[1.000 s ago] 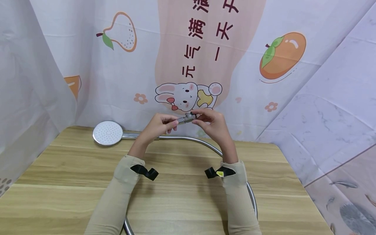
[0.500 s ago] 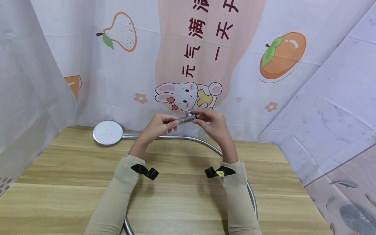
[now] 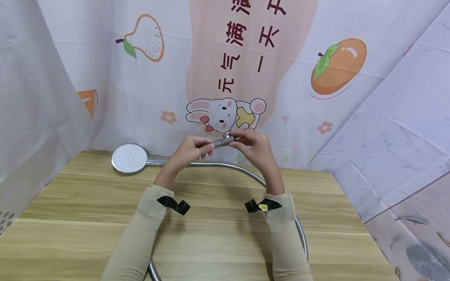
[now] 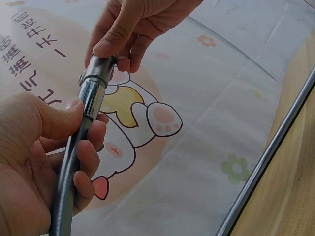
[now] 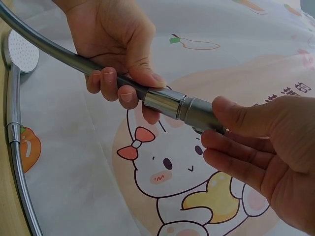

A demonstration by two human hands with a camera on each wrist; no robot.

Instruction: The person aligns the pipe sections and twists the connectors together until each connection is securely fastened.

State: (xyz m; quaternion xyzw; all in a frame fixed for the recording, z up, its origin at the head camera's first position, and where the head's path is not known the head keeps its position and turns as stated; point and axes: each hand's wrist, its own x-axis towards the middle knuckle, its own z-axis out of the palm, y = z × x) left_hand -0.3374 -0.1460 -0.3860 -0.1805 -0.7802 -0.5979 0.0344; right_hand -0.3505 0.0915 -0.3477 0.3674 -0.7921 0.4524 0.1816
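Note:
Above the table's far edge, my left hand point(image 3: 191, 150) grips the end of a grey metal shower hose point(image 5: 54, 54). Its thumb lies beside the chrome nut point(image 4: 92, 96), and its fingers curl under the hose. My right hand point(image 3: 254, 146) pinches a short metal pipe fitting point(image 3: 226, 139) between thumb and fingers. This fitting has a side outlet and lines up with the nut, meeting it end to end in both wrist views. Part of the fitting is covered by the right fingers.
A round white-faced shower head point(image 3: 129, 159) lies at the table's back left, its chrome handle running into the hose. The hose curves across the wooden table point(image 3: 218, 234) and under both forearms. A printed curtain point(image 3: 140, 97) hangs close behind the hands.
The right fingers shift very slightly on the fitting, whose side outlet shows at a slightly different angle. The left hand and the shower head keep their places.

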